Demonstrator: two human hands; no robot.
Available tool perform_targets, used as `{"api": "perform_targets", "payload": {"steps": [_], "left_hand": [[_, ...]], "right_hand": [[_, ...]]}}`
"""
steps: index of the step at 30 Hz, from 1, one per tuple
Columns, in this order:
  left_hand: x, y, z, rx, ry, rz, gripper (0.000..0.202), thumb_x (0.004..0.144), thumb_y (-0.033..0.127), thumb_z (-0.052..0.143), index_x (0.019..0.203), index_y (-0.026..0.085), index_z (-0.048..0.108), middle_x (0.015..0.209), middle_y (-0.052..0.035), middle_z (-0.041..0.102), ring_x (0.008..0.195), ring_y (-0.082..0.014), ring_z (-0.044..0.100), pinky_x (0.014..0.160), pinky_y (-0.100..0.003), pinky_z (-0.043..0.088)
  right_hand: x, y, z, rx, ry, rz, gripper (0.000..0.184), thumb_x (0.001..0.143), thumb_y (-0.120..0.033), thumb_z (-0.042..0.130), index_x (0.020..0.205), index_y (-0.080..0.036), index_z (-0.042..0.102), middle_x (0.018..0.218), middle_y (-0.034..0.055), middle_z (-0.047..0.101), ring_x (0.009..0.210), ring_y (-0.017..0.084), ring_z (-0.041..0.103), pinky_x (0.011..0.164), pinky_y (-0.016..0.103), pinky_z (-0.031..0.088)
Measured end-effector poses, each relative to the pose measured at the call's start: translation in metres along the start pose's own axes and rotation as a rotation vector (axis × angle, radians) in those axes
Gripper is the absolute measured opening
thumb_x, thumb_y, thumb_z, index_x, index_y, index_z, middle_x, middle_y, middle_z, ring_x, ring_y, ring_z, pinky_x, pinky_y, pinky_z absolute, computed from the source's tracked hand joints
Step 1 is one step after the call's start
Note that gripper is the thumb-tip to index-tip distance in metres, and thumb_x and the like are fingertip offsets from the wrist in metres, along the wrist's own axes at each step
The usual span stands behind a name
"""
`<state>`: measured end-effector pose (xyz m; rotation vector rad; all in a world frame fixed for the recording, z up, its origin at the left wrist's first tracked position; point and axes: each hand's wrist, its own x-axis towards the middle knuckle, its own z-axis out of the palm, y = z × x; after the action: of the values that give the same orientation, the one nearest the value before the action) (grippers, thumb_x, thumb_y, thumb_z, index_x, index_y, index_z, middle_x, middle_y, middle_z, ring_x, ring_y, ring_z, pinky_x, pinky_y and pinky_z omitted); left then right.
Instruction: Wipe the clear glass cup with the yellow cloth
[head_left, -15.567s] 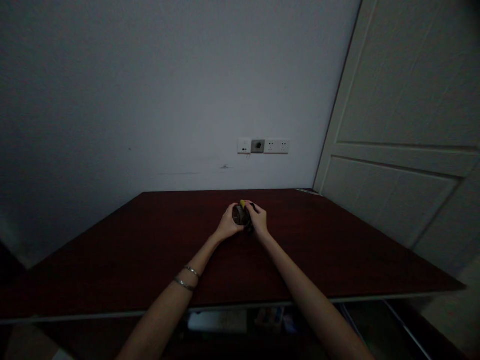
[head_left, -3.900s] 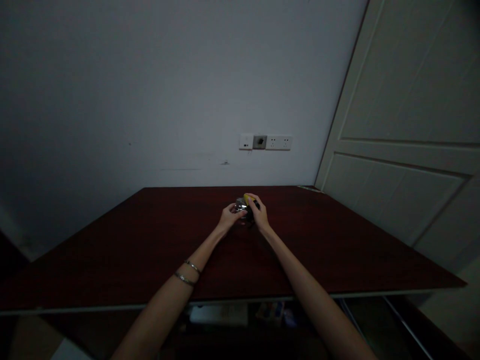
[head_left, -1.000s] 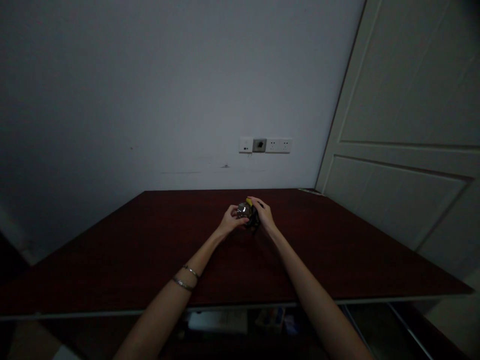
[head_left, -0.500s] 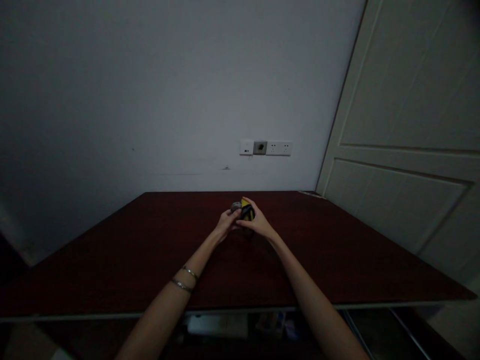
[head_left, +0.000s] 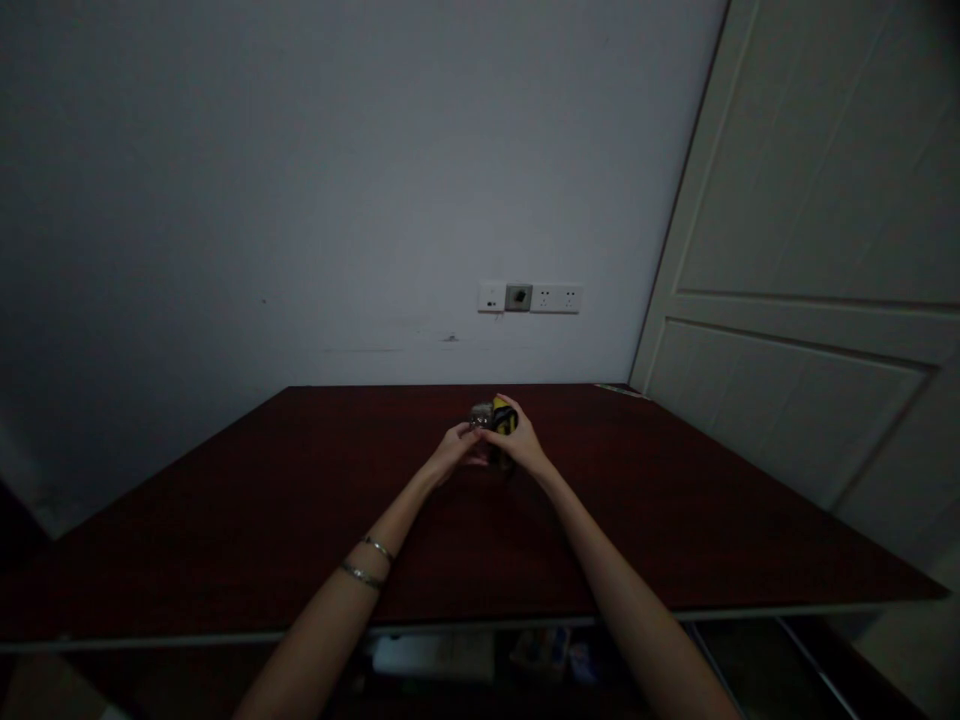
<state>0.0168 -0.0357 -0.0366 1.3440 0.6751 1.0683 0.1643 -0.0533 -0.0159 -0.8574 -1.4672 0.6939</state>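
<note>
Above the far half of the dark red table [head_left: 337,500], my two hands meet around a small item. My right hand [head_left: 526,445] is closed around a yellow-and-black object [head_left: 505,418], thumb on the near side and fingers over the top. On its left side sits a greyish, shiny rounded piece [head_left: 481,412]; whether the two are joined I cannot tell. My left hand [head_left: 452,450] has its fingers closed at the lower edge of that grey piece. Poor light and small size hide the exact kind of both. Two bracelets [head_left: 364,575] circle my left forearm.
A pale wall with a row of sockets [head_left: 529,298] rises behind the table. To the right stands a light panelled door [head_left: 795,300]. Below the table's front edge, a white box-like thing [head_left: 435,655] and several dim items lie on a lower level.
The yellow-and-black object and the grey piece have shifted slightly right, and more of the grey piece shows. My right thumb now reaches closer to my left fingers.
</note>
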Motion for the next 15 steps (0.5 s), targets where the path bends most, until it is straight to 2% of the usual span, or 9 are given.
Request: {"api": "perform_targets", "payload": {"steps": [3,6,10,12,15], "left_hand": [[0.0033,-0.0024,-0.0028,0.116,0.006,0.01,0.063,0.054,0.048,0.072,0.1,0.011,0.051,0.071,-0.002,0.058,0.055,-0.01,0.056,0.057,-0.029,0.05],[0.0073,-0.0061,-0.0045,0.188,0.091,0.071,0.076,0.05,0.037,0.078,0.114,0.014,0.044,0.083,-0.0031,0.057,0.059,-0.008,0.055,0.057,-0.024,0.048],[0.0099,-0.0088,-0.0045,0.234,0.153,0.184,0.089,0.046,0.026,0.08,0.123,0.015,0.037,0.101,-0.0081,0.055,0.064,-0.0069,0.054,0.06,-0.022,0.047],[0.0097,-0.0081,-0.003,0.222,0.16,0.193,0.09,0.045,0.023,0.08,0.123,0.015,0.038,0.103,-0.0094,0.054,0.067,-0.0082,0.055,0.063,-0.023,0.048],[0.0083,-0.0051,0.0007,0.174,0.104,0.188,0.081,0.045,0.019,0.08,0.117,0.013,0.044,0.101,-0.009,0.058,0.075,-0.0123,0.057,0.07,-0.027,0.049]], "right_hand": [[0.0051,-0.0003,-0.0016,0.097,0.114,0.12,0.073,0.051,-0.033,0.072,0.117,-0.015,0.045,0.105,0.0092,0.059,0.093,0.021,0.057,0.085,0.033,0.044],[0.0079,-0.0001,-0.0017,0.199,0.169,0.221,0.067,0.051,-0.034,0.072,0.11,-0.014,0.05,0.1,0.0078,0.061,0.088,0.019,0.059,0.081,0.031,0.045],[0.0072,-0.0003,0.0004,0.25,0.167,0.326,0.058,0.051,-0.033,0.072,0.103,-0.016,0.053,0.091,0.0046,0.063,0.079,0.017,0.061,0.073,0.028,0.047],[0.006,-0.0005,0.0018,0.221,0.157,0.343,0.054,0.05,-0.032,0.072,0.099,-0.015,0.055,0.087,0.0037,0.064,0.077,0.016,0.061,0.071,0.027,0.047],[0.0043,-0.0006,0.0042,0.172,0.133,0.34,0.049,0.051,-0.031,0.072,0.095,-0.016,0.056,0.085,0.0032,0.064,0.076,0.016,0.06,0.069,0.026,0.047]]}}
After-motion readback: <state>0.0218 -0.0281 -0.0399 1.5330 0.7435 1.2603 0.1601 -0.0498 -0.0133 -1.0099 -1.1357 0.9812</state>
